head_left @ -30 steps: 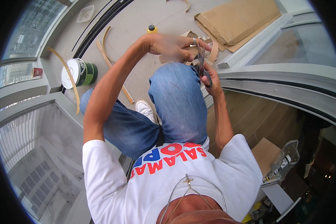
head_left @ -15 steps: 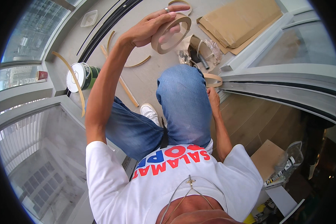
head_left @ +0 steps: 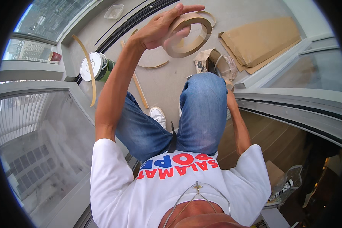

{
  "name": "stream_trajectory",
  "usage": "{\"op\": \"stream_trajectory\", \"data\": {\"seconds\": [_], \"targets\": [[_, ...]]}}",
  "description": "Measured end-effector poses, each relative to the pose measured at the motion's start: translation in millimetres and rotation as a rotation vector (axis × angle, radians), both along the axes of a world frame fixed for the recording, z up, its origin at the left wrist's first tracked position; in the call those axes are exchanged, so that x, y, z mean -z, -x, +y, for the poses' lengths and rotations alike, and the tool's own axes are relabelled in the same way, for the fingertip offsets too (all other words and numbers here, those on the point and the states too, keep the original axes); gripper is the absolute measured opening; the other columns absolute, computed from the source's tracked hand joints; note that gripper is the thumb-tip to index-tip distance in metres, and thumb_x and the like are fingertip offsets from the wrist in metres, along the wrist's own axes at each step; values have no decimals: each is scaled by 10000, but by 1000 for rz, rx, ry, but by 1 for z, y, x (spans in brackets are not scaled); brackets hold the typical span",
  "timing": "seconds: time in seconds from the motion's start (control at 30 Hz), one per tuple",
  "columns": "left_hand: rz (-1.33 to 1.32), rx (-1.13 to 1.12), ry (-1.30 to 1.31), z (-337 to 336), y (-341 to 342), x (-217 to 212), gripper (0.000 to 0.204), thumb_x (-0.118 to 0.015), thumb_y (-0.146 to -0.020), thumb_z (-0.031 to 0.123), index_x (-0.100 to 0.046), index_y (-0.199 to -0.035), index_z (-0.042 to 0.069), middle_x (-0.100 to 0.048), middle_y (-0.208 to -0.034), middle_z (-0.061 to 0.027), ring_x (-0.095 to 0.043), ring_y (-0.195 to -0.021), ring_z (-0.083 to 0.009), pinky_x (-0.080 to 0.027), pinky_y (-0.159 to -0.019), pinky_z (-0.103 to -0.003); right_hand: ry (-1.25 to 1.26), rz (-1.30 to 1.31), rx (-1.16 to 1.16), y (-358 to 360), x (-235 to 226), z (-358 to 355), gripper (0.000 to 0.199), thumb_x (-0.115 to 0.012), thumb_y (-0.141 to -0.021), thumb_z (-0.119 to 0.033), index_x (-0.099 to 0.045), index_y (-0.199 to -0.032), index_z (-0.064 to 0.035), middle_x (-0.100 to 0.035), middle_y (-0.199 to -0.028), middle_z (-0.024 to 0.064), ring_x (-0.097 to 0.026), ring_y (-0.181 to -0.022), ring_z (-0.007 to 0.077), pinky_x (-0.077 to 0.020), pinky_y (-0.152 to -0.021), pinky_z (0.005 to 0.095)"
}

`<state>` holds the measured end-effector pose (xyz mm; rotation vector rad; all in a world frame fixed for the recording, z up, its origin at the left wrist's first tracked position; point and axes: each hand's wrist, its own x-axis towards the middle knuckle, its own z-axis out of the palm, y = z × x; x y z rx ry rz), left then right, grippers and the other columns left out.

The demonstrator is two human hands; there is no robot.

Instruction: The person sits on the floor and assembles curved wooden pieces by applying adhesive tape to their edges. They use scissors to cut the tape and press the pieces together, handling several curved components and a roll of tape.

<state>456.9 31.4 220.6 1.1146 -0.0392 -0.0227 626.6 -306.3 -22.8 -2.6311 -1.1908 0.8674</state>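
Observation:
My left hand (head_left: 161, 28), raised at the far middle, holds a large roll of beige edge banding (head_left: 205, 26). Its thumb lies along the roll's upper side, one finger stretches out past it, and other fingers reach inside the ring. Beside my right knee, my right hand (head_left: 231, 101) is closed at a small loop of beige strip (head_left: 229, 85). My knee covers part of those fingers.
Loose beige strips (head_left: 157, 65) lie on the floor, and one lies across the white-lidded bucket (head_left: 98, 61). A stuffed bag (head_left: 205, 60), flat cardboard (head_left: 262, 43), black strips (head_left: 121, 32) and a plastic tub (head_left: 114, 11) lie beyond. A door track (head_left: 288, 111) runs right.
The view has shifted, so the floor and bucket appear farther right. The roll is turned so its ring faces me more openly. My right hand and the loop have moved together slightly right.

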Motion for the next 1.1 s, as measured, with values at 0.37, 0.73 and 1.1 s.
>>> {"op": "stream_trajectory", "data": {"seconds": [0.37,0.73,1.1], "targets": [[-205,-146,-100,9,26,-8,657,-296,-1095,444,-57,-1606,106,-701,-947,-210,-739,-885,-299,-644,-728,-375,-188,28,10,-1,77,-26,160,-635,-926,-115,-716,-1014,-9,-720,-792,136,-695,-723,207,-530,-669,344],[-352,-257,-213,9,19,-2,657,-267,-1098,443,-66,-1584,50,-700,-960,-156,-655,-985,-299,-528,-925,-396,-710,186,234,17,-102,92,200,-650,-959,-165,-702,-1022,18,-711,-820,119,-656,-727,162,-516,-673,318],[-216,-214,-310,-50,11,4,596,-303,-1110,339,-246,-1545,-64,-633,-727,-64,-602,-513,-104,-528,-558,-256,-1012,416,31,-14,-217,124,305,-627,-1016,-195,-592,-1254,-7,-664,-994,61,-607,-821,106,-487,-771,270]]}}
